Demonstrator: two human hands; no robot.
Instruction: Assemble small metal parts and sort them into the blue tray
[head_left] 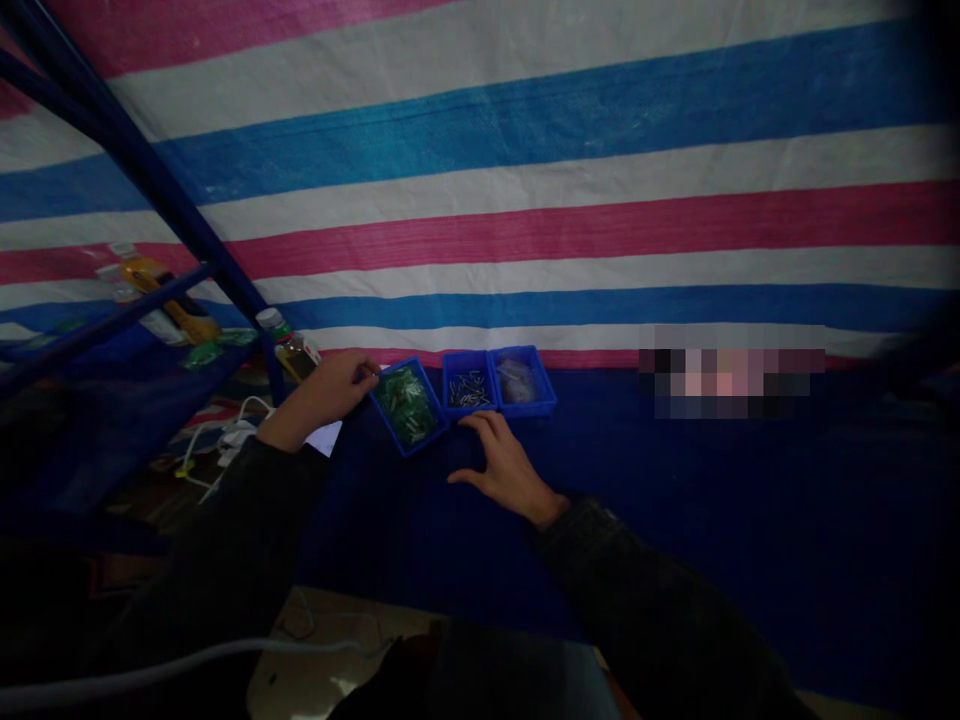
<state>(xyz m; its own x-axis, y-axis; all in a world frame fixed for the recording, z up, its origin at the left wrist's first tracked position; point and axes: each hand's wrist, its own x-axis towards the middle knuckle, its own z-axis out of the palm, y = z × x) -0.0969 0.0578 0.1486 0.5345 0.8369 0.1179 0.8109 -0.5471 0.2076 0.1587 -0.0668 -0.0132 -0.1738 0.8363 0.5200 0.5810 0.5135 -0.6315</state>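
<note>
Right hand (510, 465) sat closest, fingers (480, 422) open and empty, just below the blue bin of metal pins (469, 387). Left hand (330, 388) was nearer the blue bin of green parts (407, 403), fingertips (373, 373) at its upper corner, grip unclear; that bin's long axis ran upper left to lower right on the worktop (390, 530). A third blue bin (519, 380) lay farther right.
</note>
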